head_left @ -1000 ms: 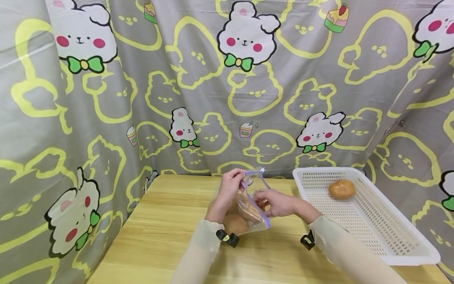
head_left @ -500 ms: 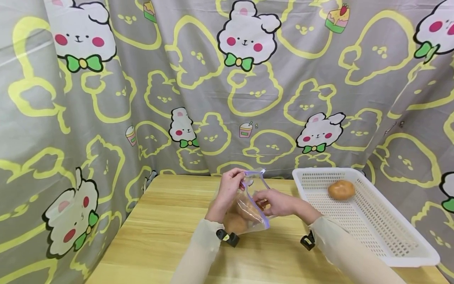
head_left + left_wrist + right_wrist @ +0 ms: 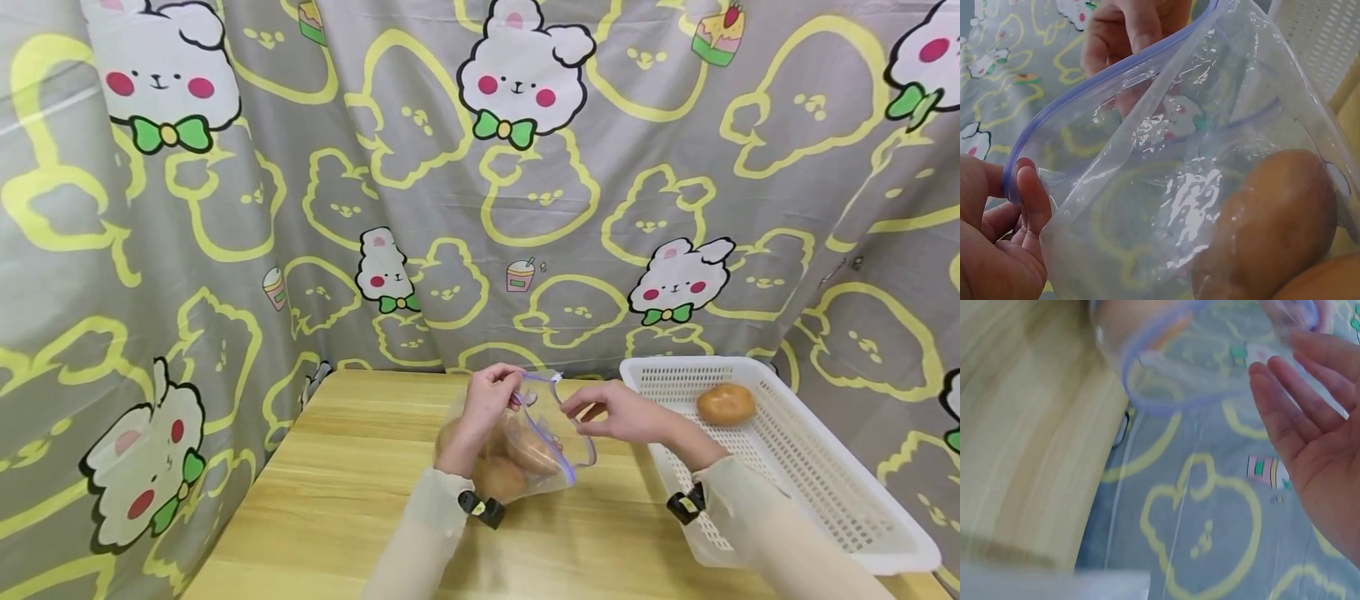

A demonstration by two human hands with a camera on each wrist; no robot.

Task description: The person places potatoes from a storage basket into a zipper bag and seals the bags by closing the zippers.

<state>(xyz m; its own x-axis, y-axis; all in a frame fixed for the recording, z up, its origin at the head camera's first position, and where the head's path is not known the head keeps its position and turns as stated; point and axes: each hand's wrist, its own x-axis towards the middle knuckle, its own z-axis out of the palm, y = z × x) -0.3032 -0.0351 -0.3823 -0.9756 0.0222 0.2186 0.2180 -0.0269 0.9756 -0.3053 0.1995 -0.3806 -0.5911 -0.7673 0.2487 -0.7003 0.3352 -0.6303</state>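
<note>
A clear zip bag (image 3: pixel 551 417) with a purple rim leans on the table, its mouth turned to the right. Several brown potatoes (image 3: pixel 501 478) lie inside it. My left hand (image 3: pixel 489 402) pinches the rim at the upper left; the left wrist view shows thumb and fingers (image 3: pixel 1034 194) on the purple strip. Beside the mouth hovers my right hand (image 3: pixel 618 414), fingers slightly bent, fingertips near or at the far rim; contact is unclear. Its palm (image 3: pixel 1329 469) holds nothing in the right wrist view. One more potato (image 3: pixel 726 404) sits in the white basket (image 3: pixel 675 362).
The perforated basket stands on the right part of the wooden table (image 3: pixel 330 467), under my right forearm. A grey curtain (image 3: pixel 427 333) with rabbit prints hangs behind the table and along both sides. Each wrist wears a black camera (image 3: pixel 482 507).
My right hand has come out of the bag's mouth and moved right, empty. The mouth now gapes wider. My left hand keeps its pinch on the rim.
</note>
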